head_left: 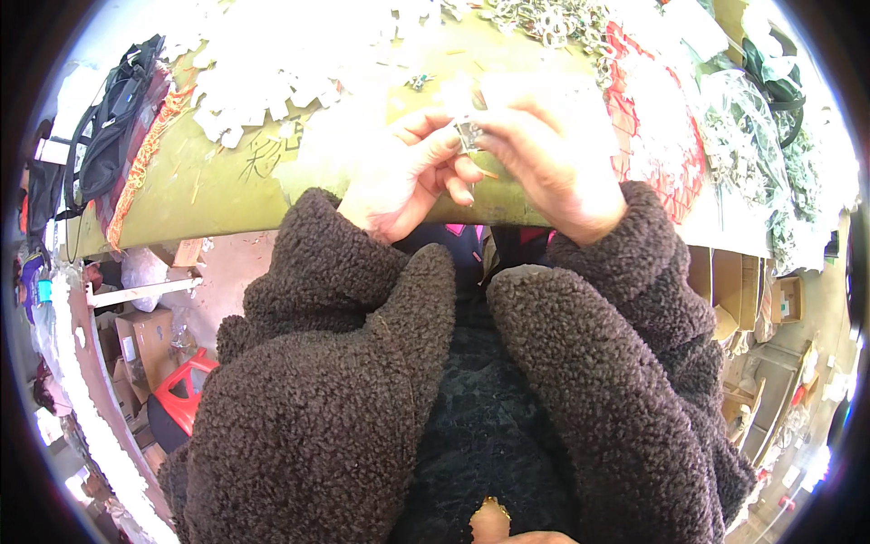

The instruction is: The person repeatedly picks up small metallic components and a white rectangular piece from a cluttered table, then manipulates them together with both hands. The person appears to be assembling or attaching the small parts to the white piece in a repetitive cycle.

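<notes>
Nearest the body, well short of the small clear piece (468, 134), are the brown fleecy sleeves (337, 249). The piece is up over the green table (208, 195), pinched from its left by thumb and fingers of the left hand (403, 186) and from its right by the fingertips of the right hand (555, 163). Well right of the piece is red netting (660, 131); beyond it to the left, a heap of white pieces (281, 77); farthest beyond, to its right, a pile of small ring-like pieces (555, 25).
</notes>
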### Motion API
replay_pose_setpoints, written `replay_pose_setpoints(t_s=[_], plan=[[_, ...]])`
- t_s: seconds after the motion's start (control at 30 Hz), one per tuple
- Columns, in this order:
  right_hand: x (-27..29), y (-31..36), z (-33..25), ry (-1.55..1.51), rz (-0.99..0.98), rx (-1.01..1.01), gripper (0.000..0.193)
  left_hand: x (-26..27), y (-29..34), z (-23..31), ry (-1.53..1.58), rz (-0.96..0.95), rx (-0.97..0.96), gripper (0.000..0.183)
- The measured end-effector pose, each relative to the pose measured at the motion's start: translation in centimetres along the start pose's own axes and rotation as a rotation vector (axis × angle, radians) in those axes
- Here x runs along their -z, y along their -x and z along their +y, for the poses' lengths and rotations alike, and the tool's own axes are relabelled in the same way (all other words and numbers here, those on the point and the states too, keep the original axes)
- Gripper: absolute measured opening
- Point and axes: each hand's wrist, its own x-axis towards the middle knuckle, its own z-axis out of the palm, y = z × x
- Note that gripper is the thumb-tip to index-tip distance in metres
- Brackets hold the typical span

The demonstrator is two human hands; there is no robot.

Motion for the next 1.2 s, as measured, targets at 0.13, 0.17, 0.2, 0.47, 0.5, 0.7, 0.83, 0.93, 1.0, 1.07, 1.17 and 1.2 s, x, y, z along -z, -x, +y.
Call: replay_pose_setpoints(t_s=[0.13, 0.17, 0.2, 0.47, 0.5, 0.7, 0.83, 0.93, 1.0, 1.07, 1.17, 1.2], plan=[[0.0, 0.1, -0.7, -0.048, 0.009, 0.029, 0.021, -0.3, 0.2, -0.1, -0.025, -0.008, -0.022, 0.02], [0.1, 0.1, -0.9, -0.067, -0.007, 0.021, 0.018, -0.4, 0.3, -0.1, -0.017, -0.015, -0.011, 0.019], [0.3, 0.2, -1.0, -0.095, -0.039, -0.003, 0.014, -0.4, 0.3, -0.1, -0.021, -0.019, -0.008, 0.019], [-0.2, 0.8, -2.3, -0.456, -0.009, -0.268, 0.017, -0.9, 0.9, 0.0, -0.025, -0.032, 0.007, 0.018], [-0.3, 0.8, -2.3, -0.462, -0.019, -0.267, 0.017, -0.9, 0.9, 0.0, -0.029, -0.025, 0.005, 0.018], [0.1, 1.3, -1.9, -0.44, -0.045, -0.203, 0.015, -1.4, 0.9, -0.3, -0.013, -0.033, 0.02, 0.018], [0.2, 1.2, -1.6, -0.312, -0.028, -0.089, 0.013, -1.4, 0.9, -0.3, -0.025, -0.027, 0.029, 0.019], [0.2, 0.9, -1.7, -0.212, -0.034, -0.007, 0.014, -1.2, 1.2, -0.1, -0.021, -0.015, 0.016, 0.019], [0.2, 0.9, -1.7, -0.095, -0.001, 0.042, 0.016, -1.1, 1.2, -0.2, -0.013, -0.012, 0.028, 0.019], [0.3, 0.9, -1.7, -0.089, -0.004, 0.056, 0.018, -1.1, 1.2, -0.2, -0.01, -0.023, 0.028, 0.02], [0.2, 1.1, -1.6, -0.184, 0.001, 0.049, 0.018, -1.2, 1.2, -0.1, -0.005, -0.032, 0.03, 0.021], [0.2, 1.2, -1.6, -0.219, 0.013, 0.028, 0.018, -1.2, 1.2, 0.0, -0.004, -0.027, 0.031, 0.021]])
